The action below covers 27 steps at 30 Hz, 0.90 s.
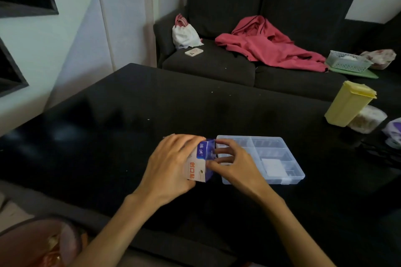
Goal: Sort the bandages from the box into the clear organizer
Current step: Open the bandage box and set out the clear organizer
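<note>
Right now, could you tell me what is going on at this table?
A person is sitting at a black table, sorting bandages. The left hand holds a small bandage box, while the right hand works at its end, fingers curled around the flap. Beside the box lies the clear organizer, open, with something white in one compartment. No bandage is visibly out of the box yet.

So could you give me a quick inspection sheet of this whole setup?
Surface: dark table, a few pale specks.
Job's things: bandage box beside clear organizer; white packet in one compartment.
Clutter: yellow container, round tub.
Hands: left hand holds the box; right hand works at its end.
Cables: nothing seen.
Surroundings: sofa with pink jacket, white bag, phone, basket.
</note>
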Each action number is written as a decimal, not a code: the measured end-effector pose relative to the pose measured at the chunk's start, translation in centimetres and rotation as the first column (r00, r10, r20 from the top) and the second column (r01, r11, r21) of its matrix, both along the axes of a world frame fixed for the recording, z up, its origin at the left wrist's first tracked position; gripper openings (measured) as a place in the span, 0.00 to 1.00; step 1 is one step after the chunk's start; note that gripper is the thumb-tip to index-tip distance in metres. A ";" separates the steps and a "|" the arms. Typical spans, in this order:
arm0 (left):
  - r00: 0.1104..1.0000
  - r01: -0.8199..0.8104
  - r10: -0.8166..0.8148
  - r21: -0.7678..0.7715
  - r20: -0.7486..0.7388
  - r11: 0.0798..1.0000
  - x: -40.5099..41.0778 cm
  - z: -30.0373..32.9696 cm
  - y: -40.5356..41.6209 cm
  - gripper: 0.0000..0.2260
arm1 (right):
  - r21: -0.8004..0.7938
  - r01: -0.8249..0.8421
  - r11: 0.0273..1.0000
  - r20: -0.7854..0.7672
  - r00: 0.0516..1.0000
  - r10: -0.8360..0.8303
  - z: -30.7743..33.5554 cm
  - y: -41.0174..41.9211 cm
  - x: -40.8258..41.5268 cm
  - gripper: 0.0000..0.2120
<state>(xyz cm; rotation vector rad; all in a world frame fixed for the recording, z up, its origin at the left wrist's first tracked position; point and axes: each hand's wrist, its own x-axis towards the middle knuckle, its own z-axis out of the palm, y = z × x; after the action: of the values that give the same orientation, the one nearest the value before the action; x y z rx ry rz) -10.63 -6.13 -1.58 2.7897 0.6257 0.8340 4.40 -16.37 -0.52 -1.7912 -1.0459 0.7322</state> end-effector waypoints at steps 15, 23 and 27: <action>0.998 0.064 -0.066 -0.138 -0.009 0.988 -0.5 -0.2 0.8 0.40 | 0.075 0.106 0.992 0.067 0.992 -0.111 0.6 0.0 -0.8 0.23; 0.957 -0.188 0.274 -0.511 0.099 0.839 0.1 -0.7 0.2 0.46 | 0.124 0.277 0.953 -0.399 0.893 -0.208 1.3 -0.1 2.3 0.08; 0.932 -0.290 0.362 -0.658 -0.029 0.695 1.0 -1.1 -0.1 0.49 | 0.122 0.304 0.945 -0.135 0.948 -0.287 0.3 0.7 2.0 0.03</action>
<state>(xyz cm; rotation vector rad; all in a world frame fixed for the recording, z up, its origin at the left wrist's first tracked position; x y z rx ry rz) -9.65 -6.26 -2.66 2.0043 1.1621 0.6347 6.41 -15.67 -0.20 -1.7122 -0.7123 0.5540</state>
